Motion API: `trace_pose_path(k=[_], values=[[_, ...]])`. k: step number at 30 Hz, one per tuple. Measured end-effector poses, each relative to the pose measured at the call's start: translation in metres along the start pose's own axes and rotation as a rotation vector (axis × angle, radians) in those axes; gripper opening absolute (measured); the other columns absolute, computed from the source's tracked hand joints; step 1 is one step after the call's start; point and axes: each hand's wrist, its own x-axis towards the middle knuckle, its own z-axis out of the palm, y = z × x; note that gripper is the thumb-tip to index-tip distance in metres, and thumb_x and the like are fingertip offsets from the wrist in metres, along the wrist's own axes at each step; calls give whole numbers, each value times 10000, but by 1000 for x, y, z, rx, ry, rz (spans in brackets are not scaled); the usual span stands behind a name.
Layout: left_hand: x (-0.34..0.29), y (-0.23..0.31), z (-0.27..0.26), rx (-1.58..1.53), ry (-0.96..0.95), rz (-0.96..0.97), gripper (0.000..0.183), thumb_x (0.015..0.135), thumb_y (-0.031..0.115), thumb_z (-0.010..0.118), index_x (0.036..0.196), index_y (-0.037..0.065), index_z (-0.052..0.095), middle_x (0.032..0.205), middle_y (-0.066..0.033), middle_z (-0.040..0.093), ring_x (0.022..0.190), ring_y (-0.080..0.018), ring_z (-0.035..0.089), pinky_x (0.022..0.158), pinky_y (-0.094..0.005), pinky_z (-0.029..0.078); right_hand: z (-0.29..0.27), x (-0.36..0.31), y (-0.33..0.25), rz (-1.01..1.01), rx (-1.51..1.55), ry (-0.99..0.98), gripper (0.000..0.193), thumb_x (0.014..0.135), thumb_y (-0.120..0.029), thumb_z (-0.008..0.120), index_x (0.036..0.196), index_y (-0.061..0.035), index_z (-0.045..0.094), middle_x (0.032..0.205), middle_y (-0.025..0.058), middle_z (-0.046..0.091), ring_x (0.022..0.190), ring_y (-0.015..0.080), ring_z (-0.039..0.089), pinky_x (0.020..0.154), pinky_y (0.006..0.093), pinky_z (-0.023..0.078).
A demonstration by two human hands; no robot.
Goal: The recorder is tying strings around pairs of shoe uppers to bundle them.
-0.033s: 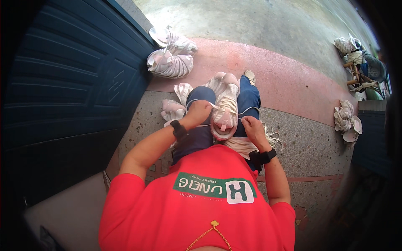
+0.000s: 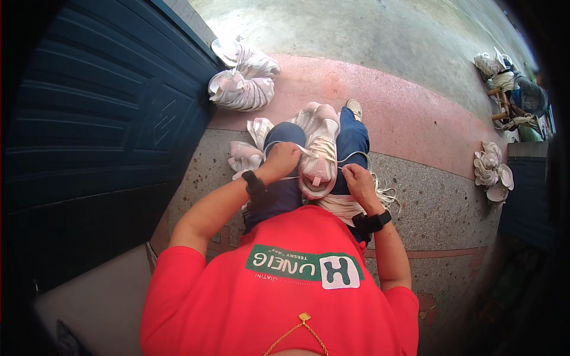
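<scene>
A pale pink and white sneaker (image 2: 321, 155) rests between my thighs, heel toward me and toe pointing away. White shoelace (image 2: 351, 156) is threaded through its upper, with loose lengths looping out to both sides. My left hand (image 2: 284, 160) is closed on the lace at the sneaker's left, above my left knee. On the other side, my right hand (image 2: 360, 183) pinches the lace close to the collar. The lace ends inside my fingers are hidden. Beyond and beneath this sneaker, other pale shoe pieces (image 2: 309, 114) show partly.
Bundles of pink-white shoe uppers (image 2: 242, 90) lean by a dark blue door (image 2: 113, 113) at left. More pieces (image 2: 246, 155) lie beside my left leg. Loose white laces (image 2: 386, 193) hang at my right. Another bundle (image 2: 493, 172) and a cluttered chair (image 2: 513, 104) stand far right.
</scene>
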Motion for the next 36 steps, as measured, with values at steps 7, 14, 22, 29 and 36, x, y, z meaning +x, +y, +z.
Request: trace_pose_path(k=[7, 14, 22, 29, 36], values=[[-3, 2, -2, 247, 5, 207, 193, 967, 168, 586, 897, 16, 684, 864, -225, 705, 818, -446, 690, 727, -532, 542, 17, 11, 3, -69, -140, 108, 271, 1011, -277, 616, 1048, -32, 724, 1002, 202, 730, 904, 404, 712, 800, 470, 551], [5, 17, -11, 483, -57, 364, 108, 883, 127, 589, 885, 62, 675, 884, -163, 703, 868, -379, 693, 762, -522, 539, 25, 14, -18, -218, -454, 141, 168, 996, -219, 608, 958, -87, 707, 921, 139, 712, 826, 364, 706, 765, 493, 521], [8, 21, -16, 631, -97, 472, 58, 831, 121, 645, 856, 123, 698, 874, -77, 707, 909, -288, 682, 756, -457, 472, 19, 18, -20, -404, -593, 229, 110, 919, -230, 687, 902, -125, 713, 868, 70, 689, 870, 272, 664, 769, 441, 462], [12, 16, -5, 671, -10, 578, 58, 806, 134, 652, 833, 147, 701, 851, -47, 695, 870, -249, 662, 744, -430, 445, 24, 7, -28, -408, -676, 336, 234, 913, -307, 717, 798, -104, 707, 832, 67, 658, 846, 274, 610, 773, 429, 427], [11, 15, -5, 623, -25, 637, 58, 783, 95, 635, 834, 118, 650, 847, -63, 662, 873, -261, 634, 754, -412, 425, 20, -2, -42, -388, -698, 251, 226, 914, -305, 702, 835, -94, 713, 875, 75, 671, 908, 269, 610, 778, 443, 422]])
